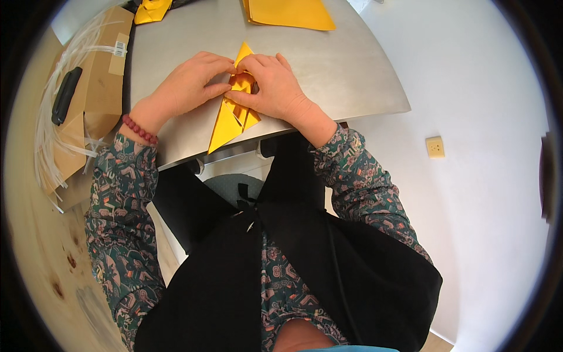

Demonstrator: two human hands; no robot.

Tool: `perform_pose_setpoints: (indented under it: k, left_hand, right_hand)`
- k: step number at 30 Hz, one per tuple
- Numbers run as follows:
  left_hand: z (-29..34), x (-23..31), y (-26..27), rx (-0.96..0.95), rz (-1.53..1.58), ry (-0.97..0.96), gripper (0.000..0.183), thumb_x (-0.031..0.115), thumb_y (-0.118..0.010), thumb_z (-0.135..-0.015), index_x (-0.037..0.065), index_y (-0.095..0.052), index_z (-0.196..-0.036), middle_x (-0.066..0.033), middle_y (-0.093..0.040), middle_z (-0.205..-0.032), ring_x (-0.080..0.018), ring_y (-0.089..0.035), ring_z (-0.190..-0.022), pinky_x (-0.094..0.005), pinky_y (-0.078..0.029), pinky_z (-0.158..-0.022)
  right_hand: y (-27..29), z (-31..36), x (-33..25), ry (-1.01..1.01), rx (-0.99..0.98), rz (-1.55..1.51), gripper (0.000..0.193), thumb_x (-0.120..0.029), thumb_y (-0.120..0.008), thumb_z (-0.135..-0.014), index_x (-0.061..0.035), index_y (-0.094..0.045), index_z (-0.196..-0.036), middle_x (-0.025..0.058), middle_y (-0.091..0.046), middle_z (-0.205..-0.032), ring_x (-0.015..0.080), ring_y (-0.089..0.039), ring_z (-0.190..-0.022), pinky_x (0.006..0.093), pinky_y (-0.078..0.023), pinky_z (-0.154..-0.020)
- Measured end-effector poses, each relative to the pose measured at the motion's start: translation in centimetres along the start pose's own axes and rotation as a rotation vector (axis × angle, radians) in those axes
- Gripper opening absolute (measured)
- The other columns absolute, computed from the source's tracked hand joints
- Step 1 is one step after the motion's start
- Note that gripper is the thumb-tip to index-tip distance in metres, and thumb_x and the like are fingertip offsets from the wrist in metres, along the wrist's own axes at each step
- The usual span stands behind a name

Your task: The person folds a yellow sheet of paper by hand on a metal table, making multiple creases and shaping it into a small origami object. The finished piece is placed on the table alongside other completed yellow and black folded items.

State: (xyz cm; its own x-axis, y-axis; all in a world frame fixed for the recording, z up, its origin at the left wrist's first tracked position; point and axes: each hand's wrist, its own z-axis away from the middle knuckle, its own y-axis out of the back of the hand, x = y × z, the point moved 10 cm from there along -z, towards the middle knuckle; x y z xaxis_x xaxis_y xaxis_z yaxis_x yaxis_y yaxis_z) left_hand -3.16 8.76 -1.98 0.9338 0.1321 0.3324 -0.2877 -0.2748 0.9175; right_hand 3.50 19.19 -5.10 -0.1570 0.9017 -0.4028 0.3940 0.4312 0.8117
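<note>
A piece of folded yellow paper [223, 130] lies slantwise at the near edge of the grey metal table [352, 76]. One long pointed end reaches past the edge toward me, and the other points away. My left hand [192, 82] pinches the paper's left side near the middle, thumb and fingers closed on it. From the right, my right hand [271, 82] grips the same middle part, its fingers curled over the folds and its thumb close to the left one. Between the hands the paper stands up in creased layers, partly hidden by the fingers.
A stack of flat yellow paper [290, 13] lies at the table's far side. Another folded yellow piece [152, 9] sits at the far left corner. Left of the table stands a cardboard box [104, 97] with white plastic strips [50, 132] and a black handle-like object [67, 95].
</note>
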Motion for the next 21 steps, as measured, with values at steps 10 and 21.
perform_pose_setpoints:
  k: [10, 21]
  left_hand:
    - [-2.1, -1.2, -1.5, -0.225, 0.006, -0.014, 0.041, 0.019, -0.078, -0.094, 0.009, -0.066, -0.131, -0.0132, -0.063, -0.15, -0.0352, -0.052, -0.143, -0.0465, -0.042, -0.122]
    - [-2.4, -1.6, -1.8, -0.231, -0.094, -0.01, 0.067, 0.029, -0.082, -0.093, 0.009, -0.059, -0.153, -0.012, -0.064, -0.15, -0.034, -0.052, -0.144, -0.0466, -0.041, -0.122]
  right_hand:
    - [0.2, 1.1, -0.3, 0.035, -0.006, -0.015, 0.058, -0.055, -0.077, -0.092, -0.013, -0.066, -0.13, 0.0067, -0.066, -0.13, 0.0289, -0.065, -0.127, 0.0711, -0.027, -0.123]
    - [0.3, 3.8, -1.3, 0.176, -0.004, 0.094, 0.064, -0.058, -0.058, -0.104, -0.0123, -0.057, -0.149, 0.0157, -0.053, -0.16, 0.0385, -0.045, -0.152, 0.0727, -0.026, -0.124]
